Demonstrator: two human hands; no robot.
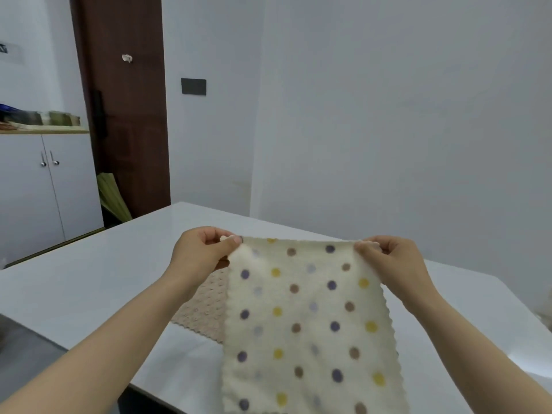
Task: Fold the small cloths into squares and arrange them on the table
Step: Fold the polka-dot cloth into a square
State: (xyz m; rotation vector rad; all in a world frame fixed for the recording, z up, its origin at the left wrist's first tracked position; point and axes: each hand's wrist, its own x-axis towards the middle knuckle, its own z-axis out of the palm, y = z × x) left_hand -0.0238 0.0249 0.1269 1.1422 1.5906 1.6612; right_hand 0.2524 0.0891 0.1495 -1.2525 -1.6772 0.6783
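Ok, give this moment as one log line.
left hand: pinches top-left corner of cream polka-dot cloth | right hand: pinches top-right corner | beige textured cloth: on white table

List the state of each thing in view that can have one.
dotted cloth: unfolded, held up, hanging open.
beige cloth: lying on the table, partly hidden behind the dotted cloth.
left hand: pinches the dotted cloth's top left corner.
right hand: pinches its top right corner.
cabinet doors: closed.
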